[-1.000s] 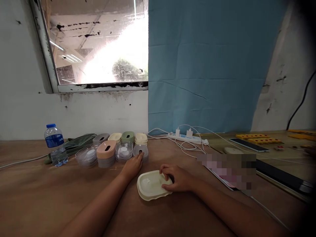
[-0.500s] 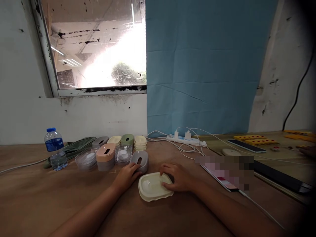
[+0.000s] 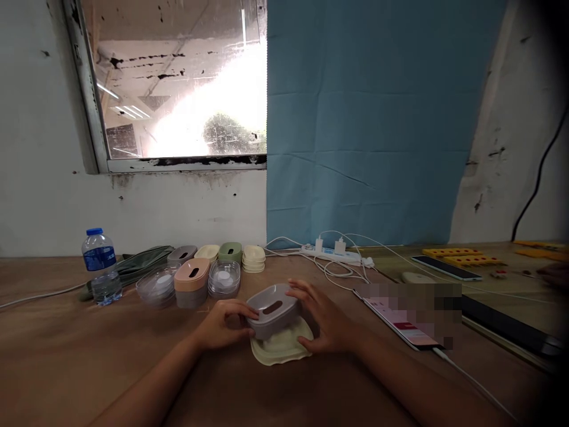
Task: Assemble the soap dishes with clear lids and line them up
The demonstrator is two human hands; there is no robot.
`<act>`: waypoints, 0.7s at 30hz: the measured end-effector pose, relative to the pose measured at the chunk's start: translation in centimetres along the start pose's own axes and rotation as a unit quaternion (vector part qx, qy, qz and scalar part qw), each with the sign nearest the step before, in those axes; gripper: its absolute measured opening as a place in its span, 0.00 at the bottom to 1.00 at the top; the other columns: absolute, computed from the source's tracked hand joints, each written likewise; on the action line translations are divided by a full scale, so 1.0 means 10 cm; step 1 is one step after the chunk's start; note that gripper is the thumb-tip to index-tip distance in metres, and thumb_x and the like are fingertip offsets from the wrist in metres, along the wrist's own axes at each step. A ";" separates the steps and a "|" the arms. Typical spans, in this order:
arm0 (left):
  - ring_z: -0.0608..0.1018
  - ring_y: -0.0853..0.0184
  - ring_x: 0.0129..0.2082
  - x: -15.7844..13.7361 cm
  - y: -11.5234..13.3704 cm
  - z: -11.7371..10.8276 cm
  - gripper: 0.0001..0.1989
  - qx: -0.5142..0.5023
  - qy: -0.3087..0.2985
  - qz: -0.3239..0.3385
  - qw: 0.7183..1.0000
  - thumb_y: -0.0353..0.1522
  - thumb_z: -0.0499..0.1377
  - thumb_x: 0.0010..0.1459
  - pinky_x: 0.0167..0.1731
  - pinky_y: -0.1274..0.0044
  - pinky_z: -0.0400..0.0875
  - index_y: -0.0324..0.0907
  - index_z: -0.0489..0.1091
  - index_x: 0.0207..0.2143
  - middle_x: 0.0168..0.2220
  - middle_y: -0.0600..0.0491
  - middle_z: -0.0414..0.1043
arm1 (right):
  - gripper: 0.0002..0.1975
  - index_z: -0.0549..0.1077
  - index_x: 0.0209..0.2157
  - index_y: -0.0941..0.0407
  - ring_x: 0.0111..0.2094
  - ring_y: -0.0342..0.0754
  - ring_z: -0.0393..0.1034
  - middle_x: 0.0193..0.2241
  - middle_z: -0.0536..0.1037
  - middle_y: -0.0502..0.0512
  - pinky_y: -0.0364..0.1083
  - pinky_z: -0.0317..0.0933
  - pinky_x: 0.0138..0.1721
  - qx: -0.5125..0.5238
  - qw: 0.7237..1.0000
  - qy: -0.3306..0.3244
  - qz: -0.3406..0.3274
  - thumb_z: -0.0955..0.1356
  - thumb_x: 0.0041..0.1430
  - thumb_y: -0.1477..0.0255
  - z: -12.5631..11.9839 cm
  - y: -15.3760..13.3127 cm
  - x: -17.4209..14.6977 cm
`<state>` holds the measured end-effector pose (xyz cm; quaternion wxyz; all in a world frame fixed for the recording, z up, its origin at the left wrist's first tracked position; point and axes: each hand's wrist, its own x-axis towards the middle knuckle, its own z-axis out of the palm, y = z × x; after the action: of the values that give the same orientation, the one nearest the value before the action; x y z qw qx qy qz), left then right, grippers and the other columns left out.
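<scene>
Left hand: in the head view, left hand [image 3: 224,323] has fingers over the near left end of grey slotted box [image 3: 273,324], thumb low against its side; closed in a pinch on it.
Right hand: right hand [image 3: 328,320] curved, wide gap between fingers and thumb; fingertips at box's right end, thumb at edge of cream tray [image 3: 284,349]. Can't tell if it grips either.
Grey box: tilted, between the hands, over the rear part of the tray; can't tell if they touch.
Cream tray: on brown table [image 3: 133,379], front edge exposed.
Behind left hand: peach-topped box [image 3: 184,277] between two clear container stacks [image 3: 155,287]; green box [image 3: 230,249] and cream stack [image 3: 253,260] farther back.
Far left: water bottle [image 3: 101,267], upright.
</scene>
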<state>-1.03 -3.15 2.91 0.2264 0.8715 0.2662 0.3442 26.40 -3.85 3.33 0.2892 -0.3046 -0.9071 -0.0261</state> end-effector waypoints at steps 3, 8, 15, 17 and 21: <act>0.73 0.66 0.40 -0.02 0.04 0.01 0.13 -0.012 -0.031 0.007 0.999 0.36 0.61 0.46 0.43 0.76 0.66 0.40 0.73 0.36 0.39 0.49 0.73 | 0.39 0.56 0.53 0.55 0.55 0.59 0.49 0.54 0.53 0.63 0.54 0.47 0.53 0.029 0.998 -0.058 -0.004 0.70 0.37 0.63 -0.03 0.00 0.00; 0.73 0.67 0.40 -0.03 0.06 0.06 0.13 -0.028 -0.062 0.018 0.998 0.34 0.61 0.45 0.42 0.77 0.67 0.41 0.73 0.35 0.40 0.49 0.73 | 0.41 0.57 0.52 0.54 0.56 0.57 0.48 0.55 0.52 0.61 0.52 0.49 0.53 0.083 0.983 -0.161 -0.014 0.72 0.33 0.63 -0.05 0.02 0.00; 0.73 0.67 0.41 -0.03 0.02 0.10 0.12 -0.025 -0.075 0.018 0.997 0.34 0.62 0.45 0.43 0.77 0.66 0.41 0.73 0.35 0.41 0.49 0.72 | 0.44 0.53 0.55 0.52 0.55 0.57 0.51 0.55 0.52 0.59 0.51 0.50 0.52 0.118 0.972 -0.200 0.032 0.72 0.34 0.65 0.00 0.03 -0.01; 0.73 0.66 0.42 -0.02 0.01 0.09 0.12 -0.021 -0.078 0.014 0.997 0.34 0.61 0.45 0.44 0.77 0.65 0.41 0.73 0.35 0.42 0.49 0.71 | 0.43 0.53 0.55 0.53 0.54 0.56 0.52 0.54 0.54 0.59 0.51 0.51 0.52 0.132 0.972 -0.192 0.034 0.71 0.35 0.65 0.00 0.02 0.00; 0.72 0.65 0.42 -0.02 -0.01 0.09 0.13 -0.021 -0.081 0.020 0.996 0.34 0.62 0.44 0.44 0.75 0.65 0.41 0.72 0.35 0.42 0.48 0.71 | 0.42 0.53 0.54 0.54 0.51 0.55 0.55 0.51 0.58 0.59 0.51 0.53 0.51 0.153 0.971 -0.174 0.051 0.71 0.36 0.64 0.03 0.02 0.01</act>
<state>-0.54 -3.36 2.18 0.2586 0.8968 0.2220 0.2821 26.32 -3.53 3.15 0.1712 -0.3023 -0.9200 0.1813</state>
